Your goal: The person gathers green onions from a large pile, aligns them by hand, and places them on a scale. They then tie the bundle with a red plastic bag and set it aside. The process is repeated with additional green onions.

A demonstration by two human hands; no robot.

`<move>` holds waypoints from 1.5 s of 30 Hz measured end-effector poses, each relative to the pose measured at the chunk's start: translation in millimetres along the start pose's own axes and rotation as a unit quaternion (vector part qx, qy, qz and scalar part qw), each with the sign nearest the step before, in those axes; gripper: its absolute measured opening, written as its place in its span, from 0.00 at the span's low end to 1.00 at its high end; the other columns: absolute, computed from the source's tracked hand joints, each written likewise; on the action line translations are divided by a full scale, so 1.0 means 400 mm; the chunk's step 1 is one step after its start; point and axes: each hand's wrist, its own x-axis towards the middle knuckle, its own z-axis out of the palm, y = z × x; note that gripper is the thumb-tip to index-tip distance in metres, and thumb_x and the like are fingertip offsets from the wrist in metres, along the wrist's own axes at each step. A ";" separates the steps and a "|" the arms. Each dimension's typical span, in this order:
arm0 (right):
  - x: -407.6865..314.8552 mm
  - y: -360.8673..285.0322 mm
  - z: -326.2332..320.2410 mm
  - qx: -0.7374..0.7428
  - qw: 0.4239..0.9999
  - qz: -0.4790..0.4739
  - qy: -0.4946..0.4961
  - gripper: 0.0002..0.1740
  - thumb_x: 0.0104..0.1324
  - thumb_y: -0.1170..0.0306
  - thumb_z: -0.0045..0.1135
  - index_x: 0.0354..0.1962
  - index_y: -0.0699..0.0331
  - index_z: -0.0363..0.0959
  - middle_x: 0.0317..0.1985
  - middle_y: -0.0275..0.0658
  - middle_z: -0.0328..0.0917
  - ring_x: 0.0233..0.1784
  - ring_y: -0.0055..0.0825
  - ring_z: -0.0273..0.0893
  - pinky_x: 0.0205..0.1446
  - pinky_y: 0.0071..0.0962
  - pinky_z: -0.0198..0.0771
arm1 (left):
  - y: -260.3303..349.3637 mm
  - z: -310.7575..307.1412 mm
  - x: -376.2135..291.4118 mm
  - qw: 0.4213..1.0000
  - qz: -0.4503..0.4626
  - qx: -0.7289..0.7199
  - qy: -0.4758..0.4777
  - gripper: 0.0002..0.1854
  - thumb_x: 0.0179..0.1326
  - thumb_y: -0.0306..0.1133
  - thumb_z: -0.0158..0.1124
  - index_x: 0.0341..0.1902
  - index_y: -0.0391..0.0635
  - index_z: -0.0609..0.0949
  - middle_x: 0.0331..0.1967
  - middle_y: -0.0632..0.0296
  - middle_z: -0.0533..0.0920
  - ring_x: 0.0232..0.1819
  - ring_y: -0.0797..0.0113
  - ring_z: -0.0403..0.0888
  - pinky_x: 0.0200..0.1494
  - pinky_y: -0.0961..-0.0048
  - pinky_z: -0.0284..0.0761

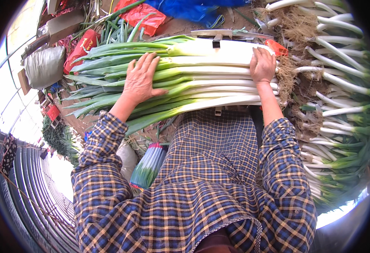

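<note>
A row of long green onions (216, 83) lies side by side across a metal rack (251, 33) in front of me, green leaves to the left and white stalks to the right. My left hand (142, 77) rests flat on the pale green part with its fingers spread. My right hand (263, 64) lies on the white ends near the roots, its fingers bent over the upper stalks. Brown roots (286, 76) stick out just right of that hand. Neither palm is closed around a stalk.
A long pile of green onions (346, 107) covers the ground at right. Red plastic (140, 15) and blue plastic (185, 9) lie beyond the rack. At left are a grey stuffed bag (44, 67) and a red package (84, 49). A colourful bag (148, 166) sits beside my apron.
</note>
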 end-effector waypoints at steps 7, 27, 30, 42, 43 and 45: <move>0.025 -0.009 0.001 0.003 0.999 0.019 -0.045 0.21 0.69 0.58 0.50 0.51 0.55 0.85 0.56 0.42 0.83 0.65 0.42 0.75 0.73 0.55 0.59 | -0.046 0.049 -0.037 0.999 -0.047 -0.001 -0.002 0.67 0.41 0.73 0.73 0.80 0.43 0.62 0.80 0.54 0.63 0.81 0.53 0.57 0.80 0.47 0.46; 0.019 0.009 -0.003 0.022 0.999 0.015 -0.032 0.22 0.67 0.57 0.48 0.48 0.57 0.86 0.53 0.40 0.84 0.62 0.38 0.76 0.71 0.50 0.60 | -0.102 -0.048 0.278 0.984 0.077 -0.110 -0.113 0.21 0.61 0.42 0.71 0.54 0.47 0.84 0.51 0.56 0.84 0.56 0.51 0.81 0.59 0.55 0.77; 0.015 0.010 -0.001 0.007 1.000 0.009 -0.021 0.23 0.67 0.56 0.48 0.50 0.57 0.85 0.54 0.42 0.84 0.63 0.40 0.76 0.72 0.51 0.59 | -0.098 -0.054 0.319 0.975 0.093 -0.107 -0.173 0.21 0.58 0.41 0.72 0.54 0.47 0.83 0.48 0.55 0.83 0.55 0.50 0.81 0.57 0.54 0.78; 0.014 -0.002 0.002 -0.003 1.000 0.019 -0.005 0.26 0.68 0.53 0.48 0.55 0.57 0.83 0.58 0.45 0.80 0.67 0.43 0.72 0.75 0.51 0.57 | -0.076 -0.031 0.282 0.986 0.104 -0.047 -0.120 0.18 0.67 0.38 0.64 0.57 0.45 0.80 0.53 0.53 0.83 0.59 0.50 0.80 0.60 0.56 0.76; 0.015 -0.004 0.001 0.001 1.000 0.020 0.003 0.26 0.68 0.53 0.48 0.55 0.57 0.83 0.58 0.45 0.80 0.67 0.43 0.72 0.75 0.51 0.57 | -0.084 -0.033 0.287 0.986 0.099 -0.062 -0.119 0.18 0.68 0.38 0.64 0.57 0.45 0.80 0.53 0.53 0.83 0.59 0.50 0.80 0.61 0.56 0.76; 0.015 -0.007 -0.002 -0.002 1.000 0.016 0.009 0.27 0.68 0.53 0.48 0.54 0.57 0.83 0.58 0.44 0.80 0.67 0.42 0.72 0.75 0.51 0.58 | -0.104 -0.035 0.298 0.983 0.107 -0.086 -0.121 0.17 0.68 0.39 0.64 0.57 0.45 0.80 0.54 0.52 0.84 0.59 0.49 0.81 0.61 0.56 0.76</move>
